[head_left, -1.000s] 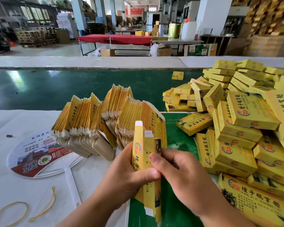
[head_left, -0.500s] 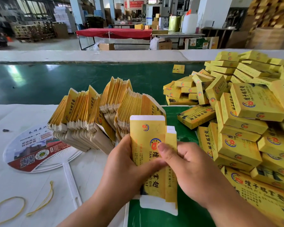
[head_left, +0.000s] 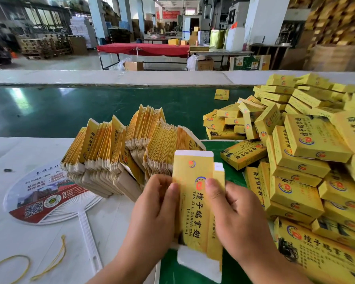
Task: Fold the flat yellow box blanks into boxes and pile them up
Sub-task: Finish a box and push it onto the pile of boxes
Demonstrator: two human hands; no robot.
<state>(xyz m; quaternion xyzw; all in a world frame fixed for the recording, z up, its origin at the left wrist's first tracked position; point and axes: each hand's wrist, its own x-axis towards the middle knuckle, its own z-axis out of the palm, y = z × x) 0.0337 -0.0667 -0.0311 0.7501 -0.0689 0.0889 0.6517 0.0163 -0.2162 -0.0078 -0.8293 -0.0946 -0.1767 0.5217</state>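
Two hands (head_left: 195, 212) gripping upright yellow box blank (head_left: 195, 193)

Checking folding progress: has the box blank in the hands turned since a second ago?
Yes. The box blank showed its narrow edge then; now its printed face is toward the camera, while the stack of blanks behind it stayed put.

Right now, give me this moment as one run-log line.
stage: opening blank | left hand: grip on box blank, left edge | right hand: grip on right edge | flat blanks stack: waiting | folded boxes pile: at right
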